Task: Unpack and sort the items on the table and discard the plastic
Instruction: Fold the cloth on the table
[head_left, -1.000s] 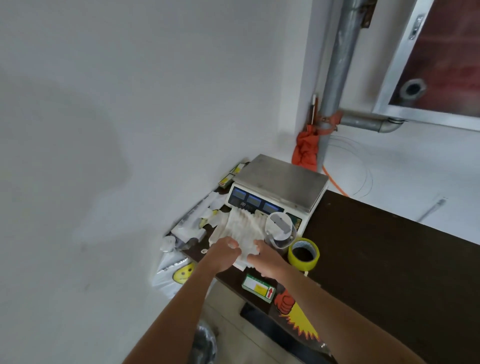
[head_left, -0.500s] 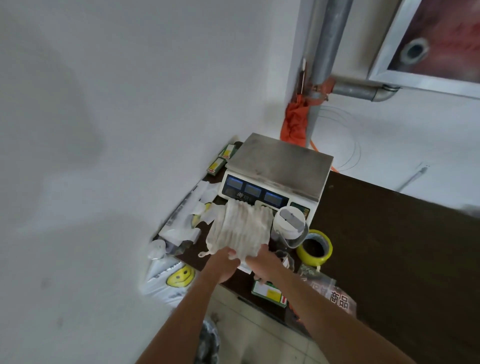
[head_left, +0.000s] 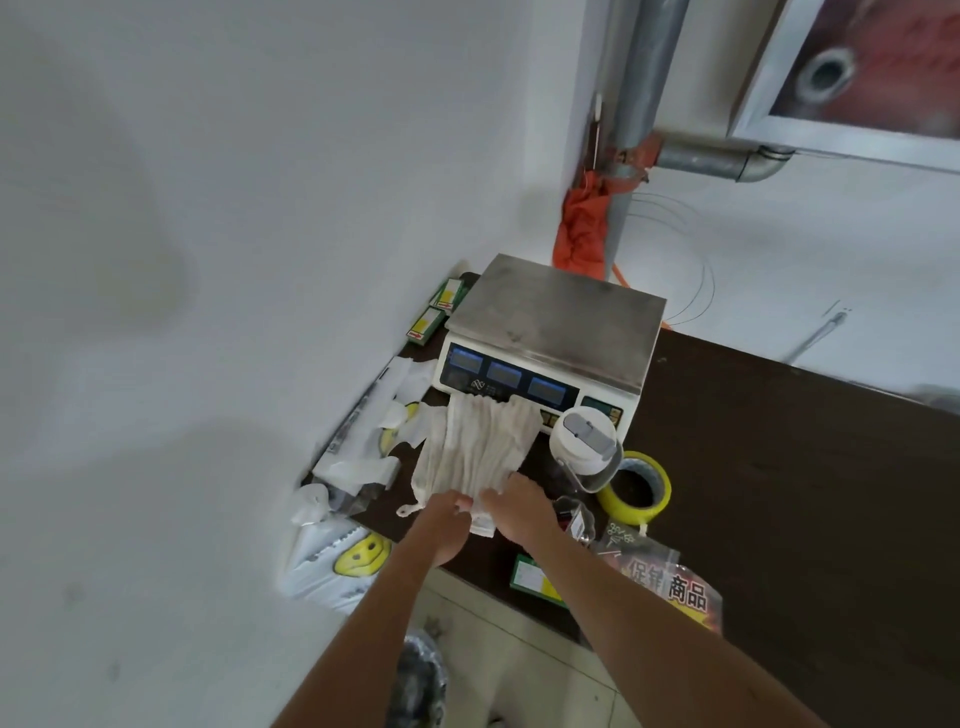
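Dark table (head_left: 779, 467), left end: bundle (head_left: 480, 447) laid against scale (head_left: 556, 322) front. Left hand (head_left: 441, 525), right hand (head_left: 519, 506): fingers curled, gripping near end. Avoid jerking rightward; risks toppling cup (head_left: 584, 449) just beside.

White wall (head_left: 208, 208), dark table (head_left: 779, 467), grey pipe (head_left: 639, 78).

Cloth (head_left: 480, 447): off-white, ribbed in lengthwise folds.
Scale (head_left: 550, 332): white body, dull grey metal top, three blue display windows.
Cup lid (head_left: 584, 441): white with grey flap.
Tape roll (head_left: 660, 486): yellow.
Table (head_left: 805, 493): dark brown, plain.
Small boxes (head_left: 422, 328): green, yellow label, red arrow.
Bag (head_left: 332, 566): white, printed with yellow smiley face.
Packet (head_left: 675, 587): red print, black and white characters.
Rag (head_left: 582, 228): orange.
Pipe (head_left: 639, 78): grey.
Wall (head_left: 208, 208): white.
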